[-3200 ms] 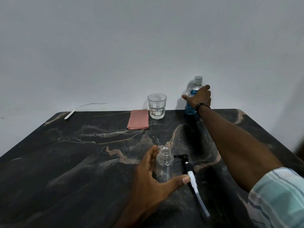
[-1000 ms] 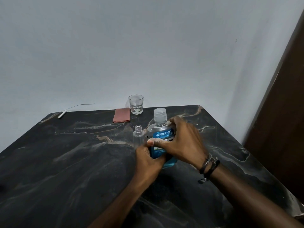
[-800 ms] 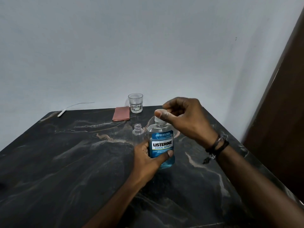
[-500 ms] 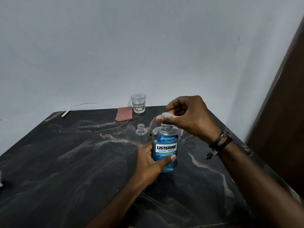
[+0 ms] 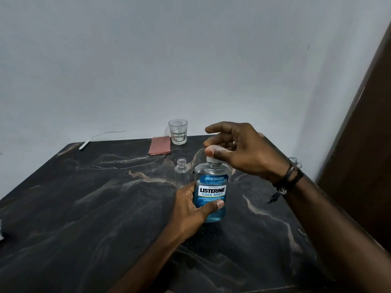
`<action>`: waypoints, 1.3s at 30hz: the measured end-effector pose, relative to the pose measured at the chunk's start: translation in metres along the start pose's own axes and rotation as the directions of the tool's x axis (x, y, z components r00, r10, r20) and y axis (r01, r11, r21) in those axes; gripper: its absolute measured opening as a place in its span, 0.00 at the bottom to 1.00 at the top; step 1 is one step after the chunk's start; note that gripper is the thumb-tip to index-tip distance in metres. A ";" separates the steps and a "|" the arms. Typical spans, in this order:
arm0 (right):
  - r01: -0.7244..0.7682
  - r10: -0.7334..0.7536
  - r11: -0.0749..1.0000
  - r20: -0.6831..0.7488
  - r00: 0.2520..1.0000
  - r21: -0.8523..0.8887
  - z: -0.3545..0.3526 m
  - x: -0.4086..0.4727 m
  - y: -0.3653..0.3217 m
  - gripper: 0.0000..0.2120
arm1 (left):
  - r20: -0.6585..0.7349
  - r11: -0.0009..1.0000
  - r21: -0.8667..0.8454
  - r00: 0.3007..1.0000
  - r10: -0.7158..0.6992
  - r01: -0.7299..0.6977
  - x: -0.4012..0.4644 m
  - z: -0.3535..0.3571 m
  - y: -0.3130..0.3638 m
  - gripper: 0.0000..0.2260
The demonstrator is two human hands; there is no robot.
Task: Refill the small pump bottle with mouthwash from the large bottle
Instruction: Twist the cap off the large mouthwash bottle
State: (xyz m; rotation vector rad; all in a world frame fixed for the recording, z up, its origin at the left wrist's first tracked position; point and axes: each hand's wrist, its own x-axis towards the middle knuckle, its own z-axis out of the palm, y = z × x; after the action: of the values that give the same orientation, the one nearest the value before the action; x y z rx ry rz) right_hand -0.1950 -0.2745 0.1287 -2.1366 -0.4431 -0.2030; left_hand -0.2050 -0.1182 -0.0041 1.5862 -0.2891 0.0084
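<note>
— What else sat on that dark marble table (image 5: 88, 208)?

— I saw a clear drinking glass (image 5: 178, 131) upright at the far edge, near the pale wall (image 5: 148, 60). A folded pink cloth (image 5: 159, 145) lay flat just beside it on its left.

— Anything more?

— A thin white cable (image 5: 93, 138) ran off the far left corner, and a brown wooden panel (image 5: 368, 155) stood at my right.
</note>
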 end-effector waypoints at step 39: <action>0.025 -0.119 0.773 -0.105 0.987 -0.634 0.006 0.006 -0.011 0.34 | -0.014 0.993 0.111 0.999 0.048 -0.046 0.004 -0.011 -0.003 0.15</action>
State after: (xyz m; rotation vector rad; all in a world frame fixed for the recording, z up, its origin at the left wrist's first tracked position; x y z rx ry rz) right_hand -0.1938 -0.2624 0.1360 -2.7449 -0.4104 -0.6192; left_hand -0.1991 -0.1085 -0.0058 1.6885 -0.3174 0.0753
